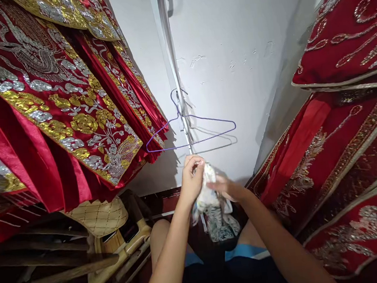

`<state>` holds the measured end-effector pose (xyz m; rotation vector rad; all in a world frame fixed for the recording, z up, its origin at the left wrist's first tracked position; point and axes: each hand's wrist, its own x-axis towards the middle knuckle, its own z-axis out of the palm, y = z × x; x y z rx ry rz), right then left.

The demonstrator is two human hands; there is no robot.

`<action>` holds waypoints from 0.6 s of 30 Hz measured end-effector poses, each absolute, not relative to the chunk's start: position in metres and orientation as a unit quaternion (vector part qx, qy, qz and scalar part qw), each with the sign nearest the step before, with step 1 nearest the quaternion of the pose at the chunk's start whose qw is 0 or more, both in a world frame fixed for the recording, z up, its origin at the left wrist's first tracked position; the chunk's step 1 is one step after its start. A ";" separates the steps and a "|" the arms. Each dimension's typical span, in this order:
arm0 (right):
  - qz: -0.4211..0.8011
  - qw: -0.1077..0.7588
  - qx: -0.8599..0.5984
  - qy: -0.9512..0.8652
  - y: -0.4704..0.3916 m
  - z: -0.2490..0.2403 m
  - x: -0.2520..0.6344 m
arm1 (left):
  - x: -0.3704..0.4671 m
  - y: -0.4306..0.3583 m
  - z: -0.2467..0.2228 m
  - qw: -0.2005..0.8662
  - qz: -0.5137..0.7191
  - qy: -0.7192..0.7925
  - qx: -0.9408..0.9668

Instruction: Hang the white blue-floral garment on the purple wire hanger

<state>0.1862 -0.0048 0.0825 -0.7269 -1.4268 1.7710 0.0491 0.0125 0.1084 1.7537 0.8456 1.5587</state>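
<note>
A light patterned cloth point(208, 193) hangs in front of me, below a purple wire hanger point(208, 140). My left hand point(193, 176) is closed on the cloth's upper left edge, with thumb and fingers pinched together. At the cloth's right side is my right hand point(224, 187), blurred by motion, its fingers lying over the fabric; whether they grip it cannot be made out. The hanger hooks onto a narrow white metal stand point(166, 37) and carries nothing. The cloth's lower part, with dark green and white patterning, hangs down between my knees.
Red garments with gold and silver sequins point(83, 120) hang at the left. More beaded red garments point(352, 143) fill the right side. Low at the left is a wooden bamboo-like chair point(120, 263) with a cream quilted cloth point(98, 214). A white wall point(227, 57) stands behind the stand.
</note>
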 end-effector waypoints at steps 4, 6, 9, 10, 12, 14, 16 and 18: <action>0.662 0.277 -0.302 -0.628 0.000 0.105 0.197 | 0.017 0.015 0.087 0.420 0.473 0.364 0.684; 0.609 0.328 -0.349 -0.633 0.009 0.118 0.204 | 0.000 0.008 0.070 0.479 0.349 0.363 0.719; 0.446 0.462 -0.430 -0.634 0.034 0.136 0.213 | -0.021 -0.008 0.050 0.548 0.151 0.301 0.766; 0.384 0.494 -0.443 -0.642 0.045 0.141 0.215 | -0.027 -0.012 0.047 0.565 0.106 0.285 0.767; 0.275 0.518 -0.451 -0.673 0.070 0.147 0.218 | -0.039 -0.016 0.048 0.554 0.078 0.299 0.773; 0.202 0.505 -0.460 -0.702 0.093 0.147 0.221 | -0.053 -0.012 0.058 0.455 0.097 0.382 0.799; 0.162 0.466 -0.484 -0.723 0.110 0.142 0.225 | -0.071 -0.003 0.075 0.303 0.121 0.474 0.818; 0.150 0.420 -0.507 -0.738 0.117 0.136 0.232 | -0.090 0.012 0.092 0.182 0.144 0.522 0.821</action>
